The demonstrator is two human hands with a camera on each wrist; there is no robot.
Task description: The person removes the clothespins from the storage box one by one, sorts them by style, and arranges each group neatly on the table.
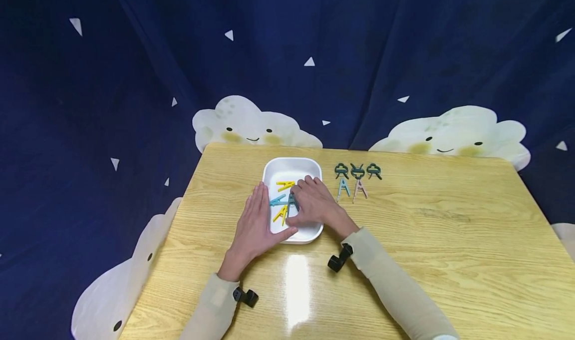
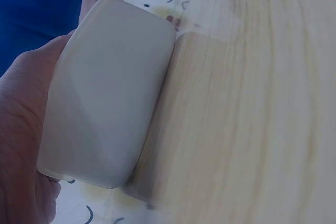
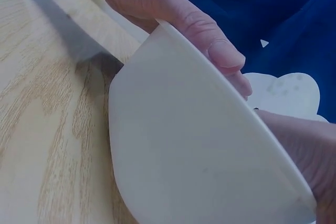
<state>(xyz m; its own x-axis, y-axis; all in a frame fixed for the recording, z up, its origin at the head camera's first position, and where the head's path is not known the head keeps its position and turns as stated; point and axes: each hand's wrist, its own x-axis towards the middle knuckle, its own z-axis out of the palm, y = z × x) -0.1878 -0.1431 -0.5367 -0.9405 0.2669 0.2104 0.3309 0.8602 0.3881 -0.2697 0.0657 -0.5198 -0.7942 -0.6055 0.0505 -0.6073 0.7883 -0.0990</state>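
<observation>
A white plastic tray (image 1: 293, 163) holds several clothespins: a yellow one (image 1: 286, 184) at the back, another yellow one (image 1: 281, 214) toward the front, a light blue one (image 1: 277, 200) at the left and a dark grey-green clothespin (image 1: 292, 203) near the middle. My left hand (image 1: 257, 225) lies along the tray's left wall with straight fingers, its thumb spread over the front part. Reaching in over the right rim, my right hand (image 1: 314, 200) has bent fingers and thumb around the dark clothespin. Both wrist views show mainly the tray's outer wall (image 2: 110, 93), hiding the clothespins.
Right of the tray, three dark green cloud-shaped clips (image 1: 357, 171) lie in a row on the wooden table (image 1: 427, 240). Below them are a light blue clothespin (image 1: 343, 187) and a pink one (image 1: 360, 190). A dark blue curtain (image 1: 287, 90) hangs behind the table.
</observation>
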